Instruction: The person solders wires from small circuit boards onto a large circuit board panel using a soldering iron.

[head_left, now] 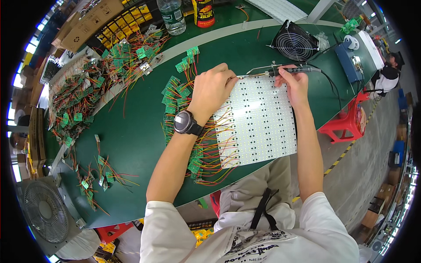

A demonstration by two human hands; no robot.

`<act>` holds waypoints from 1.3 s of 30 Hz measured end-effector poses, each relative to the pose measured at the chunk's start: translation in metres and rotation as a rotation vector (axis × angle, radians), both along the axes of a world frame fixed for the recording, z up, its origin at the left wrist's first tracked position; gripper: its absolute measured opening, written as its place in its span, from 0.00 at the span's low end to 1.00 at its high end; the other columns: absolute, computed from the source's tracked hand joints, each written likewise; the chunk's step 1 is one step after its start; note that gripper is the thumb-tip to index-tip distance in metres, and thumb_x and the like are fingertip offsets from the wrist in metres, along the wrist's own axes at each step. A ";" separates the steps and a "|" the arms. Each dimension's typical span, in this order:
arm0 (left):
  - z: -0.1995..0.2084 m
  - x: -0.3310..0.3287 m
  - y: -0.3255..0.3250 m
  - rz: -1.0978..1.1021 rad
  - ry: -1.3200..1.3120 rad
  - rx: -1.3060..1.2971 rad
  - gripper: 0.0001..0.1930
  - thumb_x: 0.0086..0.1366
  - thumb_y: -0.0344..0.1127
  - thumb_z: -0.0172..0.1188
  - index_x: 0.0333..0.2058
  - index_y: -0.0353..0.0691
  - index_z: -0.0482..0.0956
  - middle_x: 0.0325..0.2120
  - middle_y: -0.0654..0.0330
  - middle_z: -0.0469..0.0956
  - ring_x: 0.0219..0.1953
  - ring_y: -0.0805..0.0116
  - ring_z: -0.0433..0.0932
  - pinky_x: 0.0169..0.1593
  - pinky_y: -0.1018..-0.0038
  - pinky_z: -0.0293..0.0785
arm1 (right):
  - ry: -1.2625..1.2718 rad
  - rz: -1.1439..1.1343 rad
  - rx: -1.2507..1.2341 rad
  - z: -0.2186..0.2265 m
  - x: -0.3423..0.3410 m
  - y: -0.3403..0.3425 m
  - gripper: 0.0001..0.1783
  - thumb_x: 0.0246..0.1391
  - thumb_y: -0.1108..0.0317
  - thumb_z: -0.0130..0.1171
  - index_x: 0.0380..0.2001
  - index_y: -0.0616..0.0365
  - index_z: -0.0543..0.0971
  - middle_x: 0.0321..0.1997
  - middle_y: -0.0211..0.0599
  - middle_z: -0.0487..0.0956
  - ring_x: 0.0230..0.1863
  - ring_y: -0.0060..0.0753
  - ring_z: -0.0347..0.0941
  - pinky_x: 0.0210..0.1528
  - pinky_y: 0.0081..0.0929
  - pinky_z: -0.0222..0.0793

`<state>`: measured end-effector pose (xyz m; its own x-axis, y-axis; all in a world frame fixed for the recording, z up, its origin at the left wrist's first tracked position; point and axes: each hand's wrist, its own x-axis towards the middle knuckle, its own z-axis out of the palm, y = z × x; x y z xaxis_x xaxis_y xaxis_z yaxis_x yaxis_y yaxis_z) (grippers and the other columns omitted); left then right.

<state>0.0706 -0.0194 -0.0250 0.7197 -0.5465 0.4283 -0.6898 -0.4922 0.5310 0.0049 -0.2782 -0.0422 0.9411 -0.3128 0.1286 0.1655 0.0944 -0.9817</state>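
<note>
A white LED panel [264, 127] dotted with small lights and dark holes lies on the green table in front of me. My left hand [212, 91], wearing a black watch, is closed in a pinch at the panel's far left corner; what its fingertips grip is too small to make out. In my right hand [294, 85] is a soldering iron [302, 69] with a thin curved feed tube, its tip pointing left toward the left fingertips over the panel's far edge. Small green circuit boards [170, 100] line the panel's left side, their red and yellow wires reaching onto it.
Wired boards pile up [76, 98] at far left; a smaller cluster [101, 175] lies nearer. A black fan [294, 41] and a blue soldering station [348, 63] with its cable stand at right. A bottle [172, 17] and a can [203, 13] stand at the back.
</note>
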 end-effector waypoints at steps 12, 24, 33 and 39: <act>0.002 0.000 0.002 0.012 0.037 -0.057 0.06 0.55 0.34 0.63 0.27 0.37 0.83 0.21 0.58 0.72 0.23 0.56 0.74 0.27 0.65 0.69 | -0.005 0.034 -0.042 -0.002 0.000 -0.002 0.11 0.53 0.71 0.63 0.36 0.70 0.77 0.26 0.44 0.80 0.22 0.31 0.77 0.26 0.24 0.71; 0.000 0.001 0.002 0.016 0.026 -0.038 0.06 0.54 0.34 0.63 0.27 0.38 0.83 0.21 0.58 0.72 0.23 0.55 0.74 0.27 0.64 0.69 | -0.021 0.062 -0.080 -0.001 0.000 0.000 0.11 0.54 0.72 0.62 0.36 0.70 0.77 0.26 0.43 0.80 0.23 0.31 0.78 0.26 0.23 0.71; -0.001 0.001 0.003 0.020 0.023 -0.029 0.06 0.54 0.34 0.63 0.27 0.38 0.83 0.21 0.58 0.73 0.23 0.56 0.75 0.28 0.65 0.69 | -0.022 0.019 -0.011 -0.001 0.000 0.001 0.12 0.54 0.71 0.62 0.37 0.70 0.77 0.25 0.44 0.80 0.22 0.32 0.78 0.26 0.23 0.71; 0.002 0.000 -0.002 0.022 0.018 -0.022 0.06 0.55 0.34 0.63 0.27 0.38 0.84 0.21 0.58 0.73 0.24 0.56 0.75 0.28 0.65 0.70 | -0.022 -0.013 -0.002 0.000 -0.001 -0.005 0.11 0.54 0.71 0.62 0.37 0.69 0.77 0.24 0.42 0.79 0.20 0.31 0.76 0.25 0.23 0.69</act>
